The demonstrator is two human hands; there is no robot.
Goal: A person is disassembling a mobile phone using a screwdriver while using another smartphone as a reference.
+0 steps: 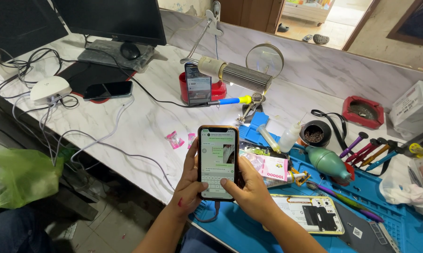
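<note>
Both forearms bare, no sleeves, watch or rings in view; left hand point(189, 185) w/ small red mark nr wrist, short nails; right hand point(251, 189) unmarked, fingers bare; dark blue trousers at lower left.

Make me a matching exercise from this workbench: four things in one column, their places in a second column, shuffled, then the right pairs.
Things:
1. Lit smartphone
2. Dark phone
3. Opened phone
4. Green rubber bulb blower

Places:
A. Lying flat on the marble top near the white round device
B. On the blue mat, back cover off, beside the right hand
C. Held upright between the left hand and the right hand
D. On the blue mat near the screwdrivers

Pairs: 1-C, 2-A, 3-B, 4-D
</note>
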